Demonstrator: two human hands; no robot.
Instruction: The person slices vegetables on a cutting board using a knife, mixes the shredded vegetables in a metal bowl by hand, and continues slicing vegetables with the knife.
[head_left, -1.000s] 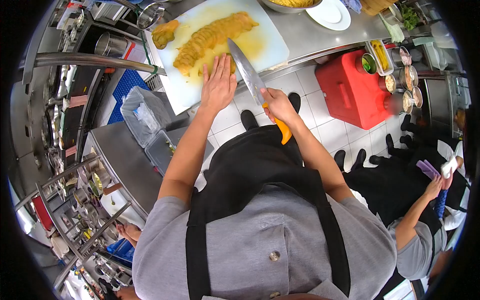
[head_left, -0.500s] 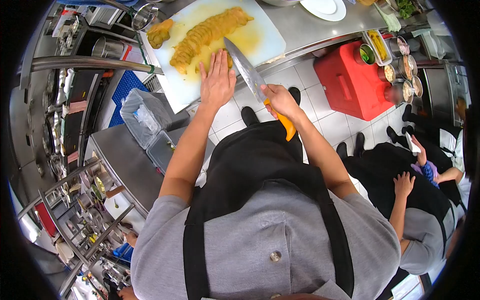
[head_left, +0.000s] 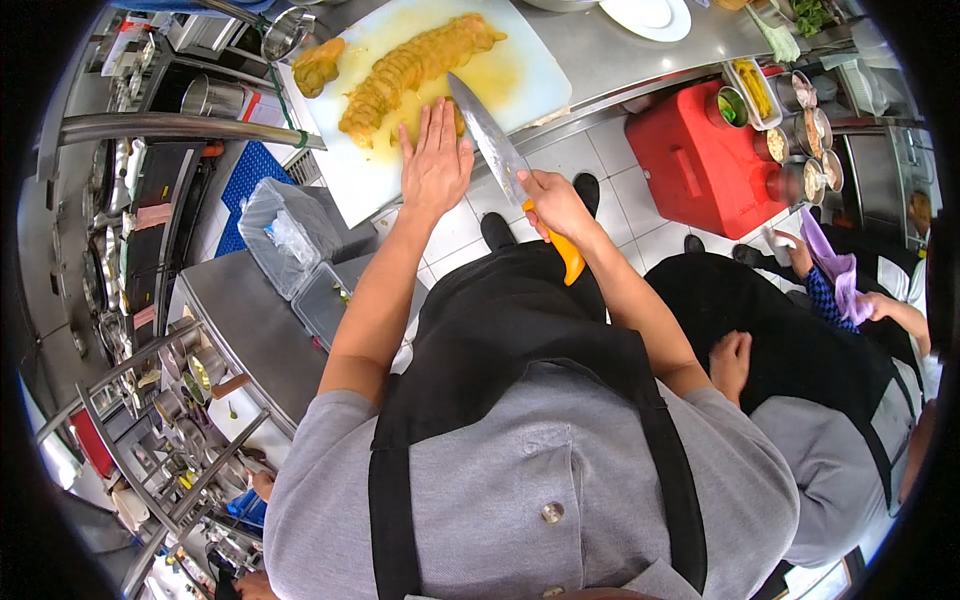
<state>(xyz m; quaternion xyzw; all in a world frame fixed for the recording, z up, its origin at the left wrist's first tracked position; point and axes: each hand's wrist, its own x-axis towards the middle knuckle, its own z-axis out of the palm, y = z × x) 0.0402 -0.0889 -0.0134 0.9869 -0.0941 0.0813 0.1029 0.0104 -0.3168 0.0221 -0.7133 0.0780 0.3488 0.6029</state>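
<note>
On a white cutting board [head_left: 350, 195] lies a long row of thin, yellow-brown slices [head_left: 415, 72], perhaps a pickled vegetable, in yellowish liquid. An uncut chunk [head_left: 317, 70] of similar colour sits at the board's left edge. My left hand [head_left: 434, 172] lies flat with fingers stretched over another yellow-brown piece [head_left: 459, 122], mostly hidden beneath it. In my right hand [head_left: 558, 207] is a chef's knife [head_left: 486, 128] with an orange handle. Its blade points away from me and leftward, its tip near the row and just right of my left fingers.
A red box [head_left: 680, 165] stands at the right, with small metal pots and a tray of yellow strips [head_left: 755, 92] beside it. A co-worker in a black apron [head_left: 790, 320] is close on my right. Clear plastic bins [head_left: 290, 240] stand at left.
My hands and the knife have barely moved. The co-worker at right has shifted closer and lowered a hand, while another person's hands now spread a purple cloth.
</note>
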